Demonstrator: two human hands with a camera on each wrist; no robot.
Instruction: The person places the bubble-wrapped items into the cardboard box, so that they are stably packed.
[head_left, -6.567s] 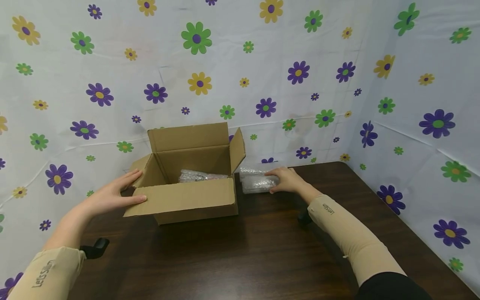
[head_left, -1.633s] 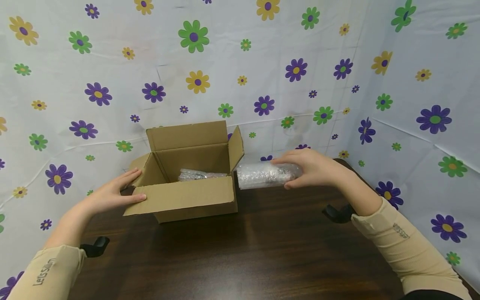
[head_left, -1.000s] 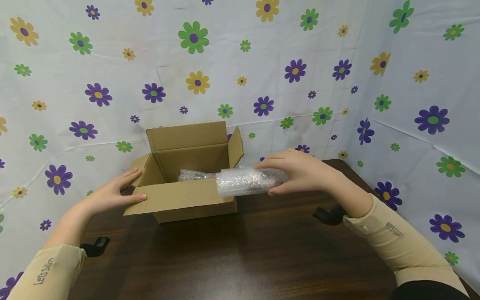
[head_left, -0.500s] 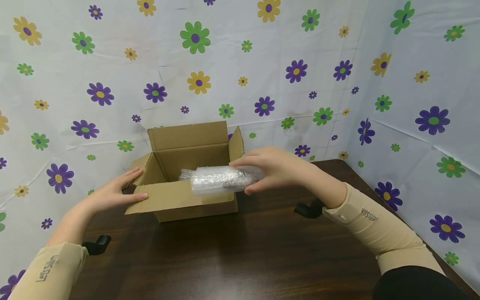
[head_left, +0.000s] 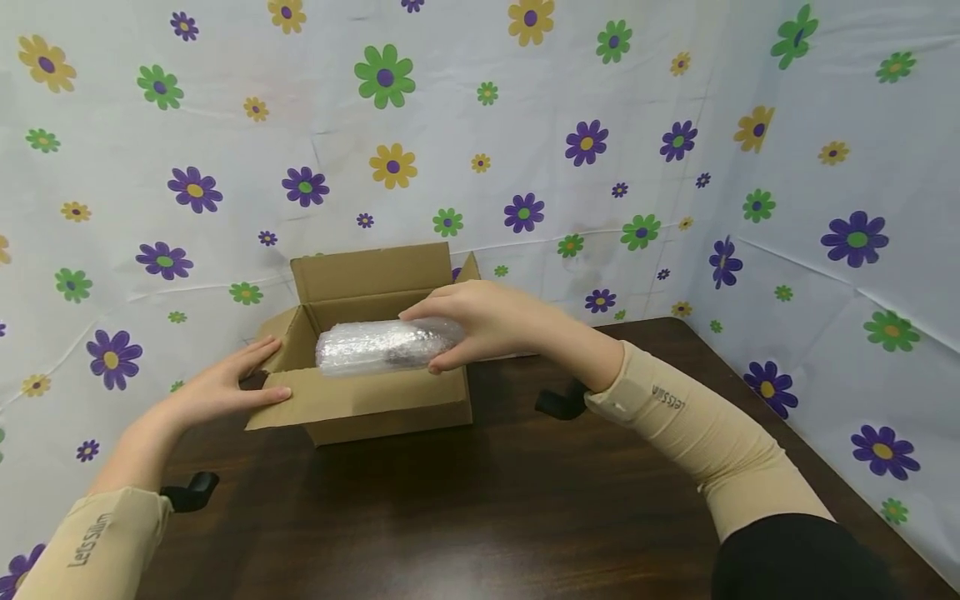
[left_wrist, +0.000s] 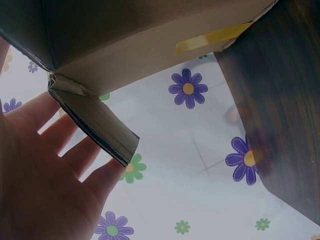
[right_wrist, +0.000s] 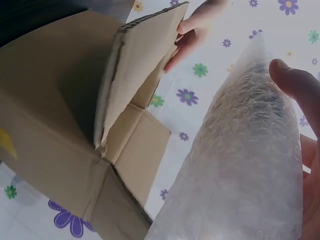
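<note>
Cardboard box (head_left: 390,425) open, flaps spread, yellow tape (left_wrist: 215,38) on outside; interior largely hidden behind bubble-wrapped package (head_left: 375,347). Package over box opening, held between thumb and fingers of right hand (head_left: 483,321). Left hand (head_left: 217,387) spread wide, thumb on front flap (head_left: 360,396), fingers against left flap (head_left: 281,327). Box on dark wood-grain desk (head_left: 450,500); flower-print cloth (head_left: 450,133) behind.

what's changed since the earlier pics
The right hand has lifted a bubble-wrapped roll off the table right of the cardboard box and carried it left, over the open box. The left hand stays at the box's left side; the box stays put.
</note>
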